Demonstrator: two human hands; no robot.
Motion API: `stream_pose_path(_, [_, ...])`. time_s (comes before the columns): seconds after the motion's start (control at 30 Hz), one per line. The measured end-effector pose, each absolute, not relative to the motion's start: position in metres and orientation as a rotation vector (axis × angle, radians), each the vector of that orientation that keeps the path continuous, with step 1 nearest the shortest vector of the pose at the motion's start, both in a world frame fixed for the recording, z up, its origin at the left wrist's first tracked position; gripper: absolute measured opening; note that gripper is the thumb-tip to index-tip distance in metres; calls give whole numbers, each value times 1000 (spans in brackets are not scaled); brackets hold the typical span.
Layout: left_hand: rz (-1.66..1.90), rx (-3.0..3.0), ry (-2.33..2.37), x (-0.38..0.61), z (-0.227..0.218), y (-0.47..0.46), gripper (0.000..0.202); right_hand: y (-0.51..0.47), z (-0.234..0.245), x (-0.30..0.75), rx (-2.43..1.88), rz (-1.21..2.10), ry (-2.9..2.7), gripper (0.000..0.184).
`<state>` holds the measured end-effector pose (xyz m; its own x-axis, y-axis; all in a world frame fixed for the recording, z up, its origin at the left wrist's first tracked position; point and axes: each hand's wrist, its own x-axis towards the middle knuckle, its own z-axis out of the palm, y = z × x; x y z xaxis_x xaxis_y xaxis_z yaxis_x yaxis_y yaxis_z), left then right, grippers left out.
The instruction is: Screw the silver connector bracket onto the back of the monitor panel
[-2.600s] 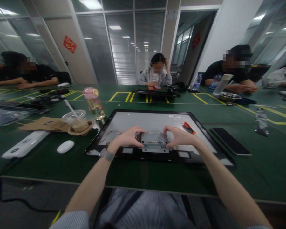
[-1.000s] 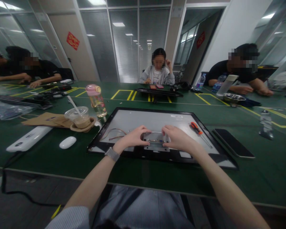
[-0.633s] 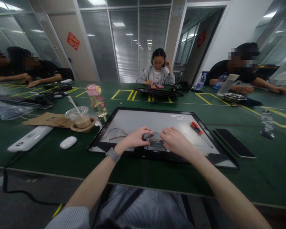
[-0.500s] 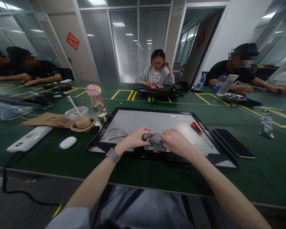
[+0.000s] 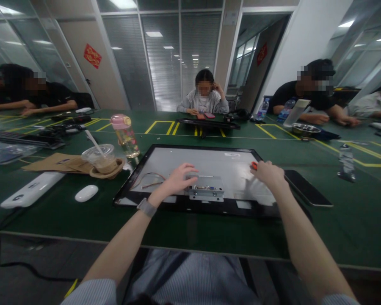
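A black-framed display panel (image 5: 165, 161) lies face down before me, its grey back up. At its near edge sits a metal bracket box (image 5: 206, 190) with ports along its front. My left hand (image 5: 179, 180) is at the box's left end, fingers stretched and apart; whether they touch it I cannot tell. Over the panel's right side, my right hand (image 5: 269, 173) has its fingers closed round a screwdriver (image 5: 254, 164). Only some of its orange handle shows; the hand hides the rest. Thin wires (image 5: 152, 180) lie on the panel left of my left hand.
A phone (image 5: 307, 188) lies right of the panel. To the left are a white mouse (image 5: 86, 193), a white power strip (image 5: 31, 190), an iced drink cup (image 5: 100, 159) and a pink-lidded bottle (image 5: 125, 135). Several people sit around the green table (image 5: 178, 231).
My right hand has left the metal box and moved right to the screwdriver, closing on its handle. My left hand has shifted slightly left and its fingers have straightened.
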<state>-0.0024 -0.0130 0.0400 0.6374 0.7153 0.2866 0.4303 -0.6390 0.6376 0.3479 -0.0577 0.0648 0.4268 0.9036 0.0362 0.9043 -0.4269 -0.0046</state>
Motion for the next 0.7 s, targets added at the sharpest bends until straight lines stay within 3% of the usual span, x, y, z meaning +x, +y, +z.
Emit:
stream_pose_path(0.3, [981,2300,911,2,39,-14,24,-40,53,342,-2464,106,-1692,41])
stream_pose_path(0.4, [1038,2116,888,6,41,-18,30,-40,61,311,-1949,409,-1724,33])
stream_pose_path(0.5, [1022,1806,719,14,36,-24,47,-54,63,267,-1405,914,-1694,36])
stream_pose_path(0.6, [993,1549,495,28,30,-30,57,-73,60,228,-1166,1226,-1604,41])
stream_pose_path(0.7, [1018,1390,455,42,38,-32,57,-80,57,213,-1093,1298,-1487,45])
